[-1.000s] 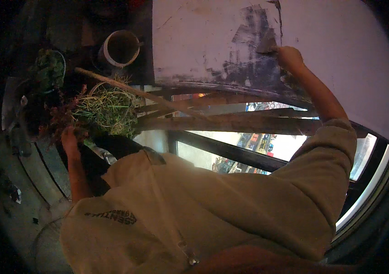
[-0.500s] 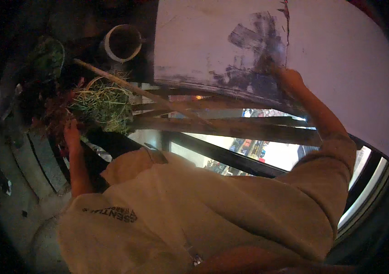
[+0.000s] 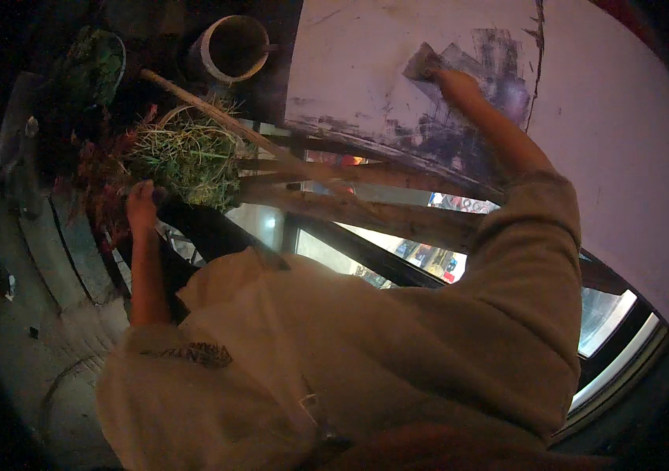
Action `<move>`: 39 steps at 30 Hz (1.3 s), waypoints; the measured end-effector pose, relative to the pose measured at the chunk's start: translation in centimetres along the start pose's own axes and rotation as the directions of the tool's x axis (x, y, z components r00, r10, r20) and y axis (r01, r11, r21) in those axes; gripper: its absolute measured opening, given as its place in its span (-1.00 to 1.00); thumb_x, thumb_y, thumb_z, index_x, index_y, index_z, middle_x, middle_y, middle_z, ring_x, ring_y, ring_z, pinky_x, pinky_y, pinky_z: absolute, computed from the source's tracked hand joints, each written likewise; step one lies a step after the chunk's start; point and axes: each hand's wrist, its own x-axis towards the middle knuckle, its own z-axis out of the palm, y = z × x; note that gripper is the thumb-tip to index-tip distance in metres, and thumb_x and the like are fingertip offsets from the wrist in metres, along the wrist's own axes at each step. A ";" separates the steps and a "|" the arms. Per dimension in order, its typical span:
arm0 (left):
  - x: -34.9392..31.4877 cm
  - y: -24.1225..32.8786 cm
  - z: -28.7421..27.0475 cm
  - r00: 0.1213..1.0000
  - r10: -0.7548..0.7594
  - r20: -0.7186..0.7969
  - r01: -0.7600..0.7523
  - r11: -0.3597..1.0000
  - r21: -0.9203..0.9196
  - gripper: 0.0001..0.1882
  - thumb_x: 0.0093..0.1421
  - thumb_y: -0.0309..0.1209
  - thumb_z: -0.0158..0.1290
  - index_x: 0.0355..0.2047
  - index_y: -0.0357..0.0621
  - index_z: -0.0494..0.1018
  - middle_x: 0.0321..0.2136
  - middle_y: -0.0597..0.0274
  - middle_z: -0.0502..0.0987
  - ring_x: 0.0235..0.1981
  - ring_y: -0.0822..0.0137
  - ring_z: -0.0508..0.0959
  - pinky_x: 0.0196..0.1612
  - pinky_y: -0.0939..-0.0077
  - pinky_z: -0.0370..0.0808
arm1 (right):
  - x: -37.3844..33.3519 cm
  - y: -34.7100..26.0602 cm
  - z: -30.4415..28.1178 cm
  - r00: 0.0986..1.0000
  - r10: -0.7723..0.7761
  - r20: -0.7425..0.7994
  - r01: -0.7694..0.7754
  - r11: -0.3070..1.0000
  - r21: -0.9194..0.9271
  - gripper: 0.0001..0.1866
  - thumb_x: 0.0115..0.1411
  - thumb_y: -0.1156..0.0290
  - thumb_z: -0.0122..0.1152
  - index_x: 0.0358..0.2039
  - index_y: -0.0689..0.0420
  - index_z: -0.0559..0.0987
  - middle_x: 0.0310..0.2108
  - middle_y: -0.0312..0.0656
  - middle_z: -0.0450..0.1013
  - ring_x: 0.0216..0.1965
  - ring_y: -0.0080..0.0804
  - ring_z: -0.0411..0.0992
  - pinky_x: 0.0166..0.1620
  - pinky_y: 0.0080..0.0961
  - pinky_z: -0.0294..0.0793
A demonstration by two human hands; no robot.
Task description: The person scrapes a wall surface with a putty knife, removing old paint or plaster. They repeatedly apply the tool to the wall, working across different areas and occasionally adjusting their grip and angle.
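My right hand (image 3: 453,85) is closed around a putty knife (image 3: 422,63), its broad dark blade flat against a white wall panel (image 3: 342,55). Dark grey smears (image 3: 499,59) spread over the panel around and below the blade, and a jagged vertical crack (image 3: 537,71) runs to their right. Low on the left, my left hand (image 3: 142,207) has its fingers curled beside reddish foliage (image 3: 103,177) and a clump of green, grassy leaves (image 3: 185,161). Something dark lies against its fingertips, too dim to make out.
A round pale-rimmed bucket (image 3: 232,49) stands at the back left. A long wooden stick (image 3: 201,108) slants across the plants toward wooden slats (image 3: 373,212). Through the gaps between slats and dark bars, a brightly lit lower level shows. Grey boards (image 3: 44,251) lie at far left.
My right hand has moved up and left across the panel, bringing the putty knife blade into plain view. My left hand has shifted slightly up and right, and the whole view has tilted a little.
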 end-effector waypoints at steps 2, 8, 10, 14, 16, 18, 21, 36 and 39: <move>5.2 -5.6 -1.1 0.987 0.157 -0.027 -0.153 0.983 0.098 -0.53 0.25 -0.15 -0.03 0.03 -0.25 0.36 -0.14 0.09 0.48 -0.14 0.21 0.47 -0.05 0.14 0.35 | -1.8 1.6 -1.6 0.983 0.084 0.165 -0.076 0.996 -0.054 -0.57 0.09 0.46 0.05 0.02 -0.10 0.45 -0.35 0.02 0.52 -0.32 0.00 0.51 -0.26 -0.16 0.47; 0.9 4.7 1.0 0.996 -0.048 0.071 0.055 0.993 -0.102 -0.52 0.22 -0.09 0.02 0.03 -0.14 0.38 -0.07 0.06 0.45 -0.10 0.19 0.45 -0.05 0.14 0.34 | -13.2 1.9 -6.6 0.991 0.067 0.116 -0.064 0.998 -0.029 -0.52 0.12 0.51 0.02 0.07 -0.14 0.43 -0.30 0.02 0.52 -0.30 -0.02 0.51 -0.25 -0.17 0.48; -0.4 5.3 2.7 0.998 0.007 0.069 0.002 0.991 -0.133 -0.54 0.23 -0.09 0.02 0.01 -0.11 0.39 -0.09 0.09 0.46 -0.12 0.20 0.46 -0.07 0.18 0.36 | -11.2 1.6 -5.1 0.987 0.109 0.122 -0.104 0.994 -0.041 -0.50 0.09 0.51 0.02 0.08 -0.14 0.42 -0.30 0.00 0.52 -0.29 -0.04 0.51 -0.25 -0.16 0.48; 0.0 4.4 3.8 0.998 0.040 0.057 -0.038 0.998 -0.048 -0.59 0.23 -0.10 0.01 -0.02 -0.05 0.42 -0.13 0.14 0.49 -0.16 0.22 0.48 -0.11 0.24 0.40 | -0.3 2.1 2.0 0.977 0.078 0.198 -0.045 0.985 -0.164 -0.46 0.07 0.52 0.02 0.09 -0.20 0.42 -0.29 0.02 0.52 -0.27 -0.01 0.51 -0.24 -0.13 0.48; -2.8 6.6 2.9 0.999 -0.024 0.037 0.025 0.999 -0.025 -0.61 0.25 -0.11 -0.01 -0.04 -0.08 0.43 -0.13 0.14 0.49 -0.16 0.23 0.49 -0.11 0.25 0.40 | 2.8 0.8 4.6 0.998 0.014 0.066 -0.012 0.999 -0.039 -0.46 0.06 0.53 0.02 0.08 -0.23 0.42 -0.33 0.04 0.52 -0.31 0.03 0.51 -0.27 -0.11 0.48; -2.8 5.4 1.5 0.996 -0.041 0.080 0.045 0.997 -0.056 -0.63 0.26 -0.14 -0.03 -0.06 -0.10 0.44 -0.14 0.16 0.50 -0.16 0.24 0.49 -0.11 0.27 0.40 | 2.4 1.0 5.2 0.999 -0.030 0.028 0.030 0.999 0.010 -0.44 0.07 0.53 0.00 0.09 -0.27 0.40 -0.35 0.06 0.51 -0.35 0.04 0.50 -0.29 -0.12 0.48; 2.1 -0.3 1.0 0.988 0.026 0.152 0.007 0.977 -0.212 -0.66 0.27 -0.16 -0.05 -0.09 -0.12 0.44 -0.15 0.21 0.51 -0.16 0.26 0.49 -0.11 0.29 0.39 | -1.5 1.6 0.9 0.985 0.068 0.158 -0.033 0.976 -0.216 -0.45 0.12 0.52 -0.04 0.11 -0.29 0.36 -0.36 0.06 0.51 -0.36 0.04 0.51 -0.30 -0.12 0.48; 0.5 -0.6 2.4 0.996 0.034 0.085 -0.011 0.968 -0.251 -0.63 0.27 -0.13 -0.05 -0.13 -0.17 0.45 -0.20 0.18 0.51 -0.21 0.23 0.50 -0.15 0.20 0.42 | 4.0 -4.1 6.0 0.994 -0.109 -0.007 0.109 0.993 0.051 -0.62 0.07 0.49 0.02 -0.08 -0.08 0.54 -0.36 0.00 0.52 -0.30 0.02 0.51 -0.24 -0.09 0.49; -0.6 1.0 1.6 0.997 0.067 0.033 -0.063 0.993 -0.101 -0.66 0.26 -0.15 -0.03 -0.14 -0.16 0.45 -0.23 0.19 0.52 -0.20 0.24 0.51 -0.18 0.25 0.43 | 3.0 -3.1 4.9 0.996 -0.009 0.084 0.013 0.999 -0.042 -0.66 0.07 0.47 0.02 -0.11 -0.05 0.55 -0.37 0.01 0.52 -0.31 0.04 0.51 -0.23 -0.11 0.50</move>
